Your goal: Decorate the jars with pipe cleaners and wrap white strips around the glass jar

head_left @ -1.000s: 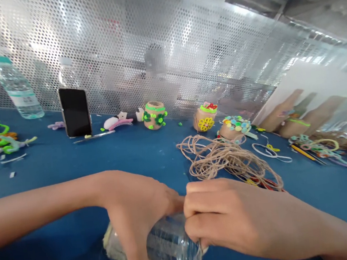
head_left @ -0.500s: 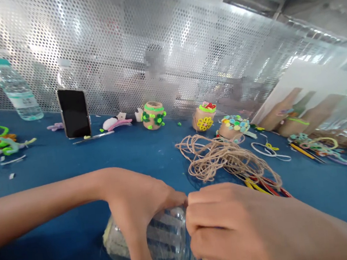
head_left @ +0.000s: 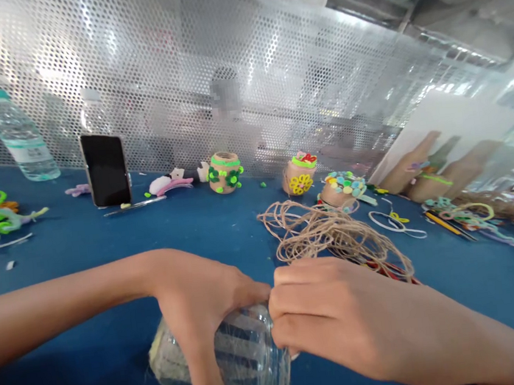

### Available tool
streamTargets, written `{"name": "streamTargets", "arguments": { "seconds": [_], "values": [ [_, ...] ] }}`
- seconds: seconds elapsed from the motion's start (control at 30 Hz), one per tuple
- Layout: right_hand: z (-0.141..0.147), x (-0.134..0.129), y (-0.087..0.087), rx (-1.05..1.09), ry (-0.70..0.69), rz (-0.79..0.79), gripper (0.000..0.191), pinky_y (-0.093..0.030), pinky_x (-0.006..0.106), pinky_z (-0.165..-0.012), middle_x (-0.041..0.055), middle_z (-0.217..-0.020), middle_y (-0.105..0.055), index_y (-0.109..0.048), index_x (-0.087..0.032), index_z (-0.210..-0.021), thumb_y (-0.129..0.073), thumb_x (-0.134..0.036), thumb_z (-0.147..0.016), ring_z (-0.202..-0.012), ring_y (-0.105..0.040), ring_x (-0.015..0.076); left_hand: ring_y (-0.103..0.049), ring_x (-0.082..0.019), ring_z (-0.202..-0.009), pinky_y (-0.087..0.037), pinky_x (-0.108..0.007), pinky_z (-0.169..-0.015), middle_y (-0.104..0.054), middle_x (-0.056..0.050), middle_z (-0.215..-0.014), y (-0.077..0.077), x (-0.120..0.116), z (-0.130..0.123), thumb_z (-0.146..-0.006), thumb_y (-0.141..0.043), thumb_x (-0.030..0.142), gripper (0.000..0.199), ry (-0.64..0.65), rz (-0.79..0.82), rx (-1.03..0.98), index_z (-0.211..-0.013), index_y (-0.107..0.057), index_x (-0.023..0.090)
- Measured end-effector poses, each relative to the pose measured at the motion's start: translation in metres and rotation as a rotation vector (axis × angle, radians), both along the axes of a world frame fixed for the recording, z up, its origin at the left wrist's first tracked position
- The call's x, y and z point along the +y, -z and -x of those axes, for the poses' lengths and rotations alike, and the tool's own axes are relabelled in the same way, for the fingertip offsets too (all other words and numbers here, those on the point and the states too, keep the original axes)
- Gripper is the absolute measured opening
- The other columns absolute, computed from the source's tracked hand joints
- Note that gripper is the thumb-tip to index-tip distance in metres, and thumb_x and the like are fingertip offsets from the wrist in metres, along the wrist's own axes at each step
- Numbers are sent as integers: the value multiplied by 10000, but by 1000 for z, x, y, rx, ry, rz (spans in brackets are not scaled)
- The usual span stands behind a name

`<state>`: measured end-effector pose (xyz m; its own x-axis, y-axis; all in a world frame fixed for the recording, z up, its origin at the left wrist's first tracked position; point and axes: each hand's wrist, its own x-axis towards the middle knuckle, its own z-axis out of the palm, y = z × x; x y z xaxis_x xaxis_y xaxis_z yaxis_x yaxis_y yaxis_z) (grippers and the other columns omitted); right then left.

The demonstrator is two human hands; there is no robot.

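Observation:
A clear glass jar (head_left: 242, 356) lies on its side at the bottom centre, its left end covered in pale fuzzy material. My left hand (head_left: 201, 321) is wrapped over the jar's middle, thumb on the near side and fingers on the far side. Against the jar's right-hand rim, my right hand (head_left: 329, 313) is closed, its fingertips pinched together; what they hold is hidden. Just beyond that hand lies a loose tangle of brown twine (head_left: 335, 233), partly over a red-handled tool (head_left: 389, 269).
Decorated twine-covered jars stand behind: one with green flowers (head_left: 225, 174), one with a yellow flower (head_left: 299, 176), one topped with buttons (head_left: 342, 191). A phone (head_left: 106, 170) and a water bottle (head_left: 26, 140) stand left. Pipe cleaners (head_left: 4, 213) lie far left.
My right hand has shifted slightly up and left along the jar's rim, showing more of the jar's mouth. My left hand keeps its hold. The view has moved a little.

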<state>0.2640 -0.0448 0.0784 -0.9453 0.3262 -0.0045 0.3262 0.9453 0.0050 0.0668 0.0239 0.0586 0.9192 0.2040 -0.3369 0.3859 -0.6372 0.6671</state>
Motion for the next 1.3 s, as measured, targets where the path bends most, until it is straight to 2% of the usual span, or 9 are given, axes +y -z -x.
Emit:
{"name": "streamTargets", "arguments": {
  "seconds": [0.13, 0.33, 0.6, 0.9, 1.07, 1.2, 1.3],
  "values": [
    [2, -4, 0, 28, 8, -4, 229, -298, 279, -638, 22, -796, -556, -579, -122, -737, -473, -85, -937, -691, -381, 128, -660, -222, -868, -557, -275, -764, -694, 14, -1008, 0, 0, 0, -446, -853, 205, 645, 37, 12, -2, -1039, -599, 218],
    [2, -4, 0, 15, 2, 1, 251, -311, 273, -652, 16, -794, -560, -569, -128, -722, -463, -82, -945, -694, -391, 124, -654, -212, -807, -558, -259, -694, -692, 24, -943, -2, 0, -1, -447, -859, 219, 608, 14, -6, 34, -997, -598, 219],
    [2, -5, 0, 14, -15, -29, 230, -341, 249, -658, -8, -774, -552, -549, -138, -699, -518, -91, -922, -673, -384, 112, -646, -221, -834, -556, -269, -713, -689, 15, -979, -2, -1, -1, -455, -818, 163, 607, 18, -14, 35, -1016, -592, 214],
    [2, 0, 1, 5, -56, -32, 236, -367, 249, -693, 3, -777, -549, -568, -132, -721, -483, -76, -934, -686, -370, 124, -654, -235, -883, -552, -260, -708, -690, 28, -1003, 0, 0, 0, -457, -844, 215, 640, 5, 52, 24, -1042, -584, 241],
    [-2, 2, -1, -50, -96, 7, 251, -366, 241, -677, 4, -760, -546, -565, -129, -702, -481, -66, -931, -698, -384, 122, -652, -215, -827, -542, -235, -645, -682, 30, -938, -1, 1, -1, -470, -832, 265, 635, 5, 56, 59, -1057, -594, 229],
    [-7, 5, -6, 14, -26, 68, 207, -358, 249, -667, 14, -822, -570, -589, -131, -786, -475, -132, -958, -732, -419, 127, -648, -225, -888, -544, -241, -692, -679, 15, -1009, 0, 4, 0, -472, -813, 236, 674, 0, 58, 46, -1107, -585, 236],
    [-6, 6, -5, 34, -17, 111, 144, -377, 247, -718, 32, -893, -578, -607, -128, -880, -523, -219, -953, -793, -443, 135, -652, -221, -867, -547, -259, -735, -686, 16, -1004, 3, 6, 1, -473, -798, 214, 651, 1, 69, 21, -1092, -597, 237]
  ]
}}
